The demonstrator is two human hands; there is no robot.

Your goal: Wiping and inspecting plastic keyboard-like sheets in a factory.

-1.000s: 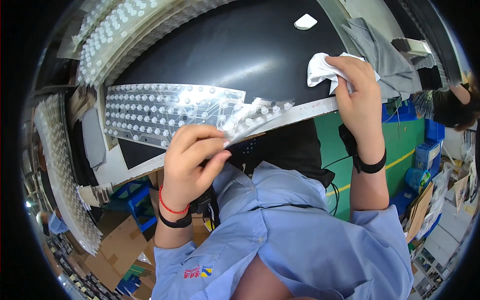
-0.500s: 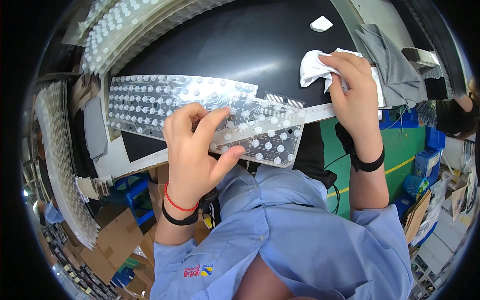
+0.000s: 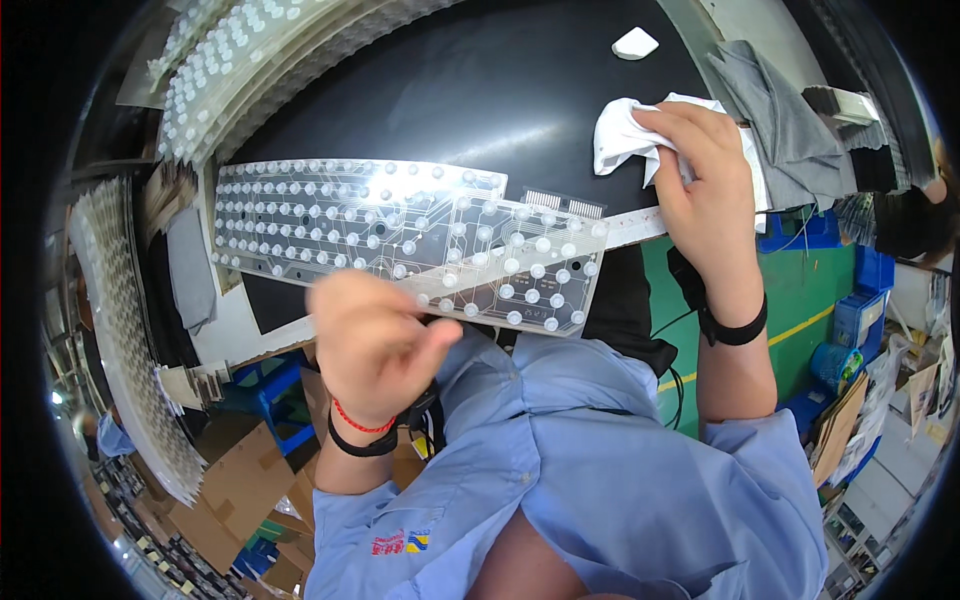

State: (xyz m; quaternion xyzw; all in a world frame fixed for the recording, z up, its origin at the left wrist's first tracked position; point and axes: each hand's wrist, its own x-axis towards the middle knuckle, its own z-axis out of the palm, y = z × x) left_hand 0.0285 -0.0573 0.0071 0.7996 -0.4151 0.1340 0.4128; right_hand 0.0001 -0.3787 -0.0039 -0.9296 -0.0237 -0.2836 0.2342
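A clear keyboard membrane sheet (image 3: 340, 212) with rows of whitish domes and printed traces lies across the black work surface (image 3: 470, 90), its lower right part reaching past the front edge. A connector tail with fine stripes (image 3: 562, 203) sticks out from its far side. My left hand (image 3: 372, 335) is at the sheet's near edge, left of my lap; its fingers are smeared by motion, and whether they touch the sheet is unclear. Further right, my right hand (image 3: 705, 165) is closed on a crumpled white cloth (image 3: 625, 140) resting on the black surface.
A small white block (image 3: 635, 43) lies at the far right of the surface. Grey cloth (image 3: 785, 120) hangs at the right. Stacked dome sheets stand at the far left (image 3: 215, 85) and along the left side (image 3: 120, 320). Cardboard boxes (image 3: 235, 490) are below left.
My left hand has drawn back toward me from above the sheet, its fingers now blurred. My right hand keeps the white cloth, nearly in the same place.
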